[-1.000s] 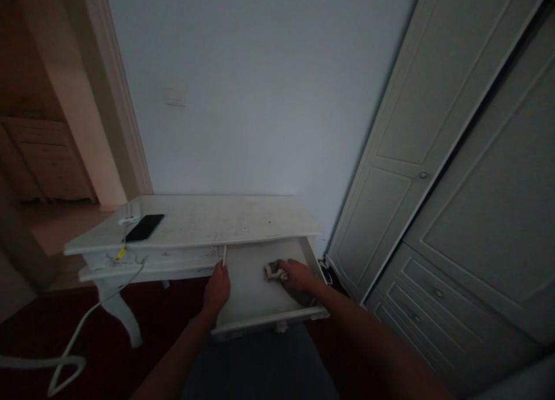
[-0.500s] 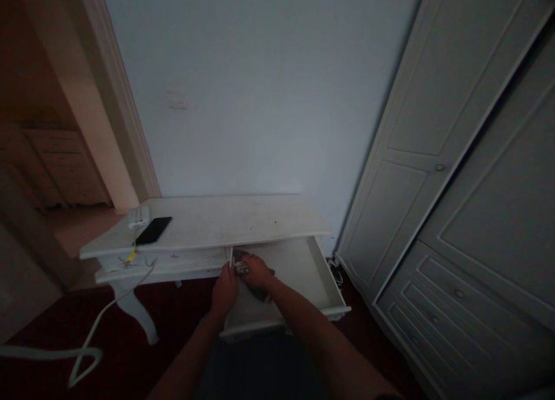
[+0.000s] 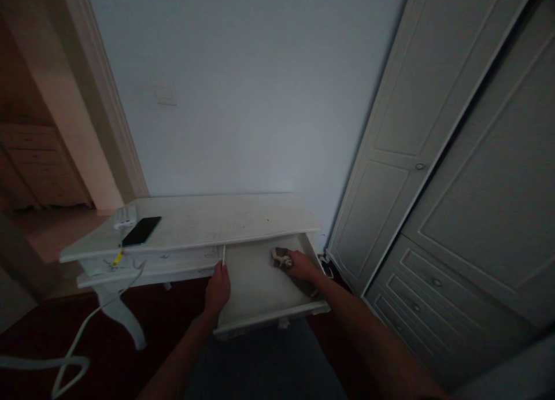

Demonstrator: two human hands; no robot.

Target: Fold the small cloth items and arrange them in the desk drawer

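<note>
A white drawer (image 3: pixel 255 278) is pulled out from the right half of a white console table (image 3: pixel 208 218). My left hand (image 3: pixel 218 290) grips the top edge of the drawer's left side, fingers wrapped over it. Inside the drawer, toward its right side, my right hand (image 3: pixel 301 266) is closed on a crumpled grey-brown cloth (image 3: pixel 281 258). Part of the cloth hangs below the hand onto the drawer bottom, and the palm hides its middle.
A dark phone (image 3: pixel 142 231) and a white box-like device (image 3: pixel 125 216) lie at the table's left end. A white cable (image 3: pixel 89 319) trails down to the dark red floor. A wardrobe (image 3: pixel 385 203) stands close on the right, and a doorway opens at left.
My right hand has moved with the cloth from the drawer's left side to its right side. My left hand remains at the left edge. The view has shifted slightly right.
</note>
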